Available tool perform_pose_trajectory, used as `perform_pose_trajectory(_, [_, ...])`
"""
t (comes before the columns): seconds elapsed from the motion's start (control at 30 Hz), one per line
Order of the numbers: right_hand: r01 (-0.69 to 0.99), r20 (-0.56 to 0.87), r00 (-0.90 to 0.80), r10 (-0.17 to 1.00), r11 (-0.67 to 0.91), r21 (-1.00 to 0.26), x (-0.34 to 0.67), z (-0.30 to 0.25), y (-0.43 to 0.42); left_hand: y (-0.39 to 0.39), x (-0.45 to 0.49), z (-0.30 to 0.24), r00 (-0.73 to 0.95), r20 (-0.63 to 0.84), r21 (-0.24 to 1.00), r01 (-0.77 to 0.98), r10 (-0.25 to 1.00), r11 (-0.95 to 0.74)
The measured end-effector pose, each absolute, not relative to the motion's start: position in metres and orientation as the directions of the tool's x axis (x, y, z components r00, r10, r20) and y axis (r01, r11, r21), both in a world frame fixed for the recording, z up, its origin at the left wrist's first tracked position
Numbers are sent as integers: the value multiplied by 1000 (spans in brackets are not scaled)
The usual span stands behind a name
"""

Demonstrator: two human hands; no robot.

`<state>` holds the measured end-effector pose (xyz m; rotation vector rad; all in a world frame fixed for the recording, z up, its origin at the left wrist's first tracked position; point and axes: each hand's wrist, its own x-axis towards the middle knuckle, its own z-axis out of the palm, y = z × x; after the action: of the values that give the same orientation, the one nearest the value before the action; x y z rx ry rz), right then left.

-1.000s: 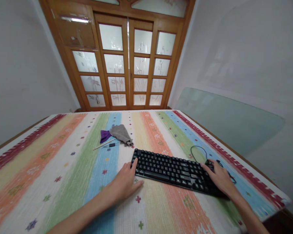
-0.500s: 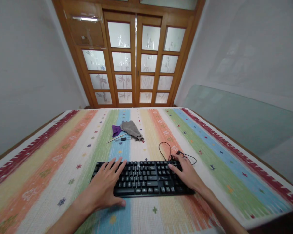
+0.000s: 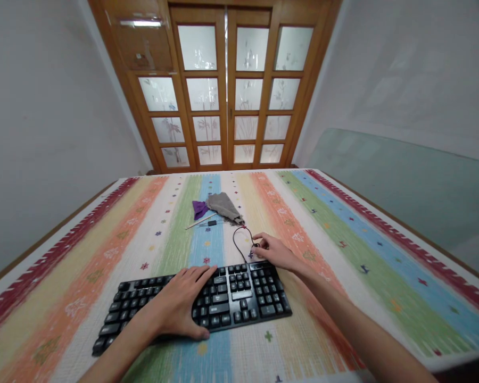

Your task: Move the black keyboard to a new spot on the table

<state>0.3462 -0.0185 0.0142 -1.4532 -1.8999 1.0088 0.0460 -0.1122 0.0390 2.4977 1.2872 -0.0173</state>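
Observation:
A black keyboard [image 3: 239, 298] lies slantwise on the striped tablecloth, keys facing up, its left end nearer to me. My left hand [image 3: 183, 303] reaches across its middle, fingertips at the far edge and thumb at the near edge, gripping it. Beyond the keyboard's back right part, my right hand [image 3: 273, 250] pinches the bundled black cable [image 3: 239, 250], which forms a loop to the left of the fingers. The cable's plug cannot be made out in the hand.
Farther back lie a grey cloth [image 3: 225, 206], a purple cloth [image 3: 200, 209], a thin stick [image 3: 199, 221] and a small black item [image 3: 212, 223]. The striped tablecloth [image 3: 143, 239] covers the table. Walls stand on both sides, with wooden glazed doors [image 3: 227, 106] behind.
The keyboard has turned and shifted left, its right end swinging away from me. My right hand has moved left with the cable and its fingers have closed on it.

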Motion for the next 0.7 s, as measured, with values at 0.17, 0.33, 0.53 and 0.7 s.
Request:
perform_pose_trajectory(0.17, [333, 33, -242, 970, 115, -936, 335, 53, -18, -127, 31, 33, 560, -116, 285, 810, 820, -512])
perform_pose_trajectory(0.33, [204, 227, -397, 889, 326, -923, 297, 96, -43, -141, 21, 28, 549, -41, 302, 803, 835, -513])
perform_pose_trajectory(0.53, [279, 297, -772, 562, 720, -636, 219, 81, -89, -148, 14, 14, 510, 130, 294, 799, 850, -524])
perform_pose_trajectory(0.7, [374, 247, -847, 470, 859, -349, 185, 43, -108, -151, -3, -1, 413, 273, 211, 855, 869, -473])
